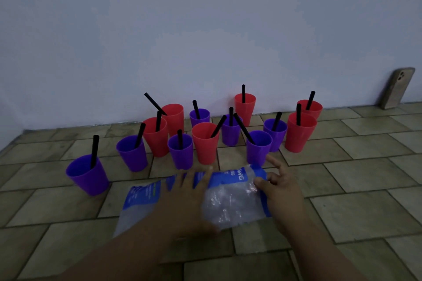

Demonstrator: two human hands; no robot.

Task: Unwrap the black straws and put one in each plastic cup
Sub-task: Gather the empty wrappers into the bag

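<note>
Several purple cups [88,174] and red cups [205,142] stand on the tiled floor near the wall, each with a black straw [94,151] in it. A blue and clear plastic wrapper [230,201] lies flat on the floor in front of them. My left hand [187,191] lies flat on the wrapper's middle with fingers straight. My right hand [278,186] pinches the wrapper's right edge between thumb and fingers, close to a purple cup [259,147].
A phone [397,88] leans against the pale wall [205,29] at the far right. The floor is brown tile [365,212]. The wall runs close behind the cups.
</note>
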